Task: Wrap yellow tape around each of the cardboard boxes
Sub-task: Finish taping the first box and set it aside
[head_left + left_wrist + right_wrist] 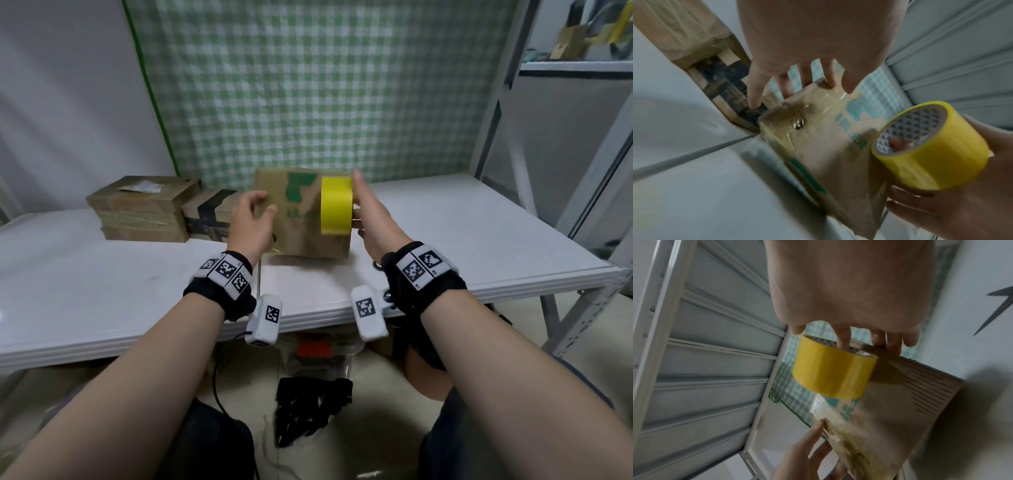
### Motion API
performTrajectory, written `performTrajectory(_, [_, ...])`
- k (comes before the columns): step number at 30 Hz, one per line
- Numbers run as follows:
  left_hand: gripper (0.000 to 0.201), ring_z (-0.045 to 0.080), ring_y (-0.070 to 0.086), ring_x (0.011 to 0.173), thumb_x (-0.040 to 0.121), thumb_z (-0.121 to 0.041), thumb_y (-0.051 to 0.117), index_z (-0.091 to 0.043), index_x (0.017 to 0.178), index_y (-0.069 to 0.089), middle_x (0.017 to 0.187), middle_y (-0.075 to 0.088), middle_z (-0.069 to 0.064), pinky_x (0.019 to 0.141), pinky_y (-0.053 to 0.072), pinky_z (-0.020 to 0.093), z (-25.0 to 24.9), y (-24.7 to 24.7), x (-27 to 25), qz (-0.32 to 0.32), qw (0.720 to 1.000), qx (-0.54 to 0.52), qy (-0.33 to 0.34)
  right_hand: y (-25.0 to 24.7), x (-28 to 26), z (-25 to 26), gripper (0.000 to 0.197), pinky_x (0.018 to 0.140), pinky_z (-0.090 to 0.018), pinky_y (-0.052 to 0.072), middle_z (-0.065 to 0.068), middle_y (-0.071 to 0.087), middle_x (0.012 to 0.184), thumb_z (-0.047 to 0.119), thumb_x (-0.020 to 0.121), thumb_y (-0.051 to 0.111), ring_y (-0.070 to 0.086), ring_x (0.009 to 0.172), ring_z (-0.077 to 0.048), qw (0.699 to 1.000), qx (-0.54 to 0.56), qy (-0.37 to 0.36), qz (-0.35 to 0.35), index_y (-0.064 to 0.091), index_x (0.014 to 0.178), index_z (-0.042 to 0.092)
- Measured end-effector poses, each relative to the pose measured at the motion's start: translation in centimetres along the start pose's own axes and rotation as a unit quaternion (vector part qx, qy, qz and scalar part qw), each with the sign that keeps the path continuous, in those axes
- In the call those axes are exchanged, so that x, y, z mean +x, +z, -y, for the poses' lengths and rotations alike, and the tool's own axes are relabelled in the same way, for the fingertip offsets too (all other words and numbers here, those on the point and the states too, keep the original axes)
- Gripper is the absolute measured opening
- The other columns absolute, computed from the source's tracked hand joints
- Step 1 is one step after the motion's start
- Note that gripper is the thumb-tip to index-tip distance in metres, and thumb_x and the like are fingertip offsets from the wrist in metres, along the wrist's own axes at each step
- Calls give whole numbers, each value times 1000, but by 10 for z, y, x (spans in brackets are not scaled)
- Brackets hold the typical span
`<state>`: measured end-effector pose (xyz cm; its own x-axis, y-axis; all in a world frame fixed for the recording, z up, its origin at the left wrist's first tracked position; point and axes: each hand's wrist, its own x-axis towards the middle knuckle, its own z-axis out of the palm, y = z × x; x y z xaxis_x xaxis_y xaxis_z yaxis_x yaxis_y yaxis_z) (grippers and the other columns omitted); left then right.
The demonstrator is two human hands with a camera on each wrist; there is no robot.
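Table [445, 240] before checked cloth [308, 85]

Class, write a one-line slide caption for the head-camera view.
Right hand holds a yellow tape roll against a cardboard box steadied by the left hand on a white table.

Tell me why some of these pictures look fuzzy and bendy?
Head view: mostly sharp, though the wide lens bends the table edge. Left wrist view: the cardboard box is smeared with blur and shiny glare spots, while the yellow tape roll is clearer. Right wrist view: the box's near end looks streaky, and the tape roll casts a dark shadow on it.
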<state>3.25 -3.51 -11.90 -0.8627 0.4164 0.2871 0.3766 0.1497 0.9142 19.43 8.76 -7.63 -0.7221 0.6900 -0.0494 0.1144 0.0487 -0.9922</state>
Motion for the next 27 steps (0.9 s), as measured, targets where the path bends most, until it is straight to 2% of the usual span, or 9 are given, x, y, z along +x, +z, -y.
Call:
performTrajectory(2, [29,16,55,117,98,-28,58,-34,126,62,133,47,-2,105,44,28,-8,-6,-1,-17,999,26,12,-5,8,1,75,92,-29,47,-6,70,124,75,97,27,66,110,-19,999,43,-16,-22,61,136,20])
performTrajectory(4, [34,18,50,117,98,-29,56,-33,131,64,132,42,1,100,38,17,-17,-11,-4,-29,997,66,15,-7,14,1,74,100,-39,50,-8,72,120,75,98,26,68,108,-21,997,60,-31,-39,64,130,20])
performTrajectory(7, [41,29,43,136,100,-34,56,-24,139,61,144,41,8,116,30,31,-24,-15,-8,7,995,103,-4,-4,14,3,77,109,-47,43,-6,63,139,79,89,35,59,126,-22,999,21,-38,-9,58,138,25])
performTrajectory(10, [49,29,43,141,99,-40,58,-16,141,58,152,47,8,119,31,36,-19,-11,-7,60,987,147,-33,-2,20,-3,59,109,-38,42,-2,54,147,55,102,47,53,130,-20,996,-64,-61,8,51,146,16])
performTrajectory(14, [68,32,34,145,75,-73,70,-35,131,65,154,40,3,120,30,48,-14,-11,-10,129,966,222,-28,-1,35,-13,43,100,-32,43,-3,58,138,40,107,45,54,116,-17,991,-120,-57,14,55,140,14])
performTrajectory(18, [72,17,39,143,62,-72,81,-41,126,69,151,49,-11,120,30,44,-15,-8,-14,187,945,265,50,-1,38,-10,38,92,-31,44,1,60,126,38,107,46,55,112,-16,987,-132,-95,-3,61,134,16])
performTrajectory(23, [97,16,44,141,41,-89,70,-43,127,68,149,51,-18,119,32,46,-6,1,-17,166,959,227,25,6,42,-16,29,110,-47,41,1,68,120,48,103,46,59,117,-26,981,-149,-115,-39,68,109,30])
performTrajectory(25, [98,15,43,142,41,-89,71,-42,127,68,152,48,-19,119,33,46,-5,3,-18,147,965,216,18,7,38,-10,29,106,-43,41,5,67,104,50,102,46,58,111,-25,982,-130,-126,-60,67,93,32])
performTrajectory(27, [100,17,44,142,40,-93,68,-44,127,67,150,48,-22,116,36,48,-5,5,-18,120,966,229,19,7,30,-5,29,94,-37,43,9,62,95,44,104,48,56,101,-17,986,-85,-130,-61,70,99,27])
